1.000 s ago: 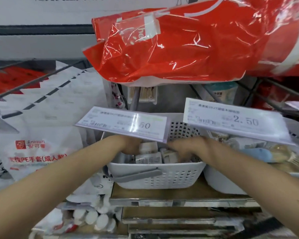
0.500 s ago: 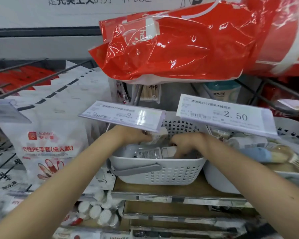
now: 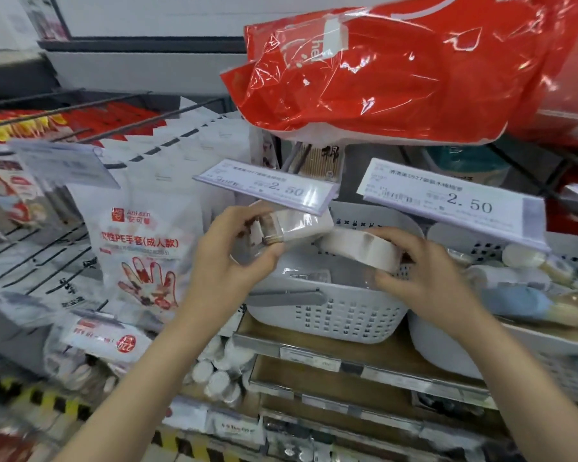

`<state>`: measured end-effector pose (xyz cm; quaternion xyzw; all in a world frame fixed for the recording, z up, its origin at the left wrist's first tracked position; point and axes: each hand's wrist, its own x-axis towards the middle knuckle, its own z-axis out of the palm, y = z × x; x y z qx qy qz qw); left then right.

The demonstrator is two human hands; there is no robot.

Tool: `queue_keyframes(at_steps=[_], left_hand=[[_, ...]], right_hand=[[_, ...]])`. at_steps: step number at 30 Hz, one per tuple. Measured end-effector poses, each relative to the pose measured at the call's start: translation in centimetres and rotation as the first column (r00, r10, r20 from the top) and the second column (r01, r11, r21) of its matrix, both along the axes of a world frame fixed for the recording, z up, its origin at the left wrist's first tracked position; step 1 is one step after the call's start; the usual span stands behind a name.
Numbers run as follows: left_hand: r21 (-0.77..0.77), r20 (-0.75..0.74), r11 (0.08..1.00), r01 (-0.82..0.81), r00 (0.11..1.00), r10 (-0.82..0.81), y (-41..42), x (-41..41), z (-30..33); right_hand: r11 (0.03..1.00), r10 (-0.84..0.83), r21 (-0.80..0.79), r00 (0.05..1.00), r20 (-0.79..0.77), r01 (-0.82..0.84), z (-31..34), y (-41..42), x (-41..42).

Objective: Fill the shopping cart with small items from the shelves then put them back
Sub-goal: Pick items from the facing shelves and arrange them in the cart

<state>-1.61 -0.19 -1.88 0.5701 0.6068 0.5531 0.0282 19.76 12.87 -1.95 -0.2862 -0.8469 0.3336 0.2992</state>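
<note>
Perforated white plastic basket (image 3: 341, 315) below; left hand (image 3: 229, 258) pinches crinkly clear packet (image 3: 294, 225), right hand (image 3: 417, 268) grips white packet (image 3: 357, 246).

We're in a shop aisle: price tags (image 3: 267, 187) reading 2.50 jut out over a white basket (image 3: 334, 315) of small goods at the shelf's front edge, bagged disposable gloves (image 3: 144, 248) hang on wire hooks at left, and red packs (image 3: 381, 78) are stacked above.
</note>
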Motion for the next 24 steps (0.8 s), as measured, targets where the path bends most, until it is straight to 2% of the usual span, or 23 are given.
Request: queue_keyframes(at_steps=[6, 10, 13, 16, 20, 24], left_hand=[[0.098, 0.251, 0.974, -0.204, 0.952, 0.175, -5.0, 1.9, 0.0], [0.071, 0.347, 0.924, -0.375, 0.878, 0.329, -9.1, 2.3, -1.0], [0.013, 0.376, 0.883, -0.47, 0.82, 0.431, -12.5, 2.5, -2.1], [-0.057, 0.402, 0.809, -0.585, 0.728, 0.556, -16.5, 2.6, -3.5], [-0.126, 0.479, 0.72, -0.682, 0.594, 0.647, -22.5, 2.2, -5.2], [-0.193, 0.574, 0.629, -0.753, 0.434, 0.695, -28.7, 0.8, -6.9]], right_hand=[[0.988, 0.072, -0.117, 0.972, -0.223, -0.1, 0.0, -4.4, 0.3], [0.92, 0.114, -0.315, 0.927, -0.356, -0.235, -1.6, -7.3, -1.1], [0.831, 0.157, -0.445, 0.91, -0.385, -0.332, -3.2, -9.7, -3.0], [0.691, 0.189, -0.598, 0.9, -0.393, -0.407, -4.8, -12.7, -5.7], [0.578, 0.326, -0.672, 0.886, -0.329, -0.462, -6.4, -16.9, -9.4], [0.473, 0.492, -0.71, 0.825, -0.278, -0.522, -7.4, -21.3, -14.0]])
